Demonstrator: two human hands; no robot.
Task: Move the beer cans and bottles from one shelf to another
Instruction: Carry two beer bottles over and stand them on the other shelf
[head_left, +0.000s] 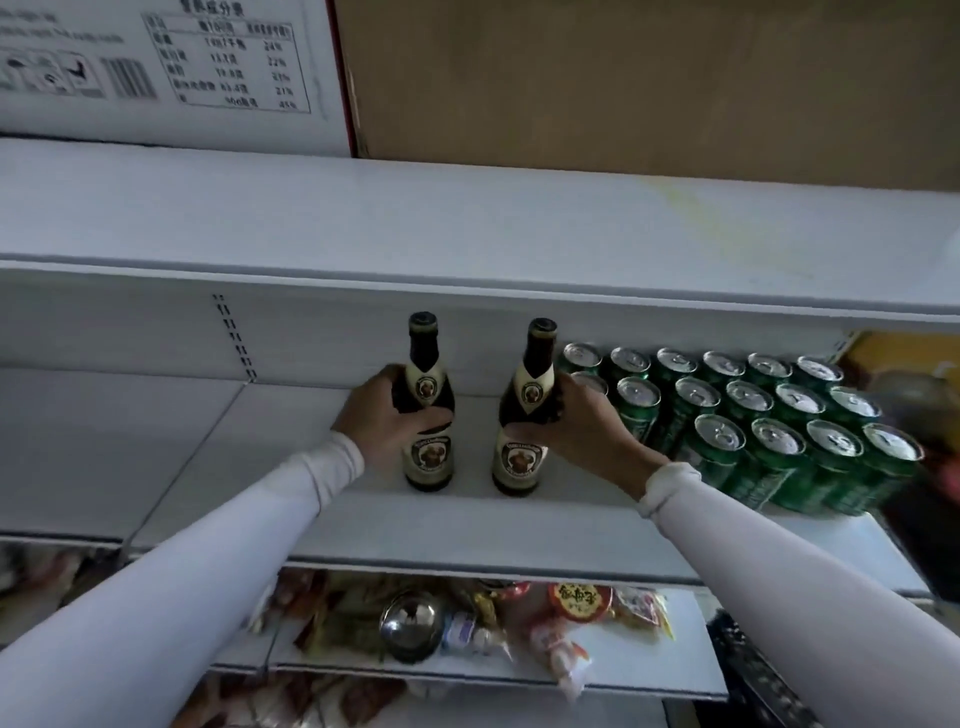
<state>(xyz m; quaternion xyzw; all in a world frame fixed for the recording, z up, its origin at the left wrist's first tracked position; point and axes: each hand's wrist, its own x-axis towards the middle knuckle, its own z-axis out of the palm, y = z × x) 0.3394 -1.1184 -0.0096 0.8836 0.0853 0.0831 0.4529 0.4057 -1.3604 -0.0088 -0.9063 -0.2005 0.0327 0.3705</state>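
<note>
Two dark beer bottles with cream labels stand upright on a white shelf (322, 525). My left hand (387, 418) grips the left bottle (427, 405) round its body from the left. My right hand (582, 423) grips the right bottle (524, 415) from the right, thumb across the label. Both bottles rest on the shelf surface. Right of them stands a block of several green beer cans (769, 415) with silver tops, touching the back of my right hand.
A higher white shelf (467, 218) carries a white printed carton (171, 73) and a brown cardboard box (649, 78). Below, a lower shelf (649, 670) holds snack packets and a round metal lid (410, 618). The left part of the bottle shelf is bare.
</note>
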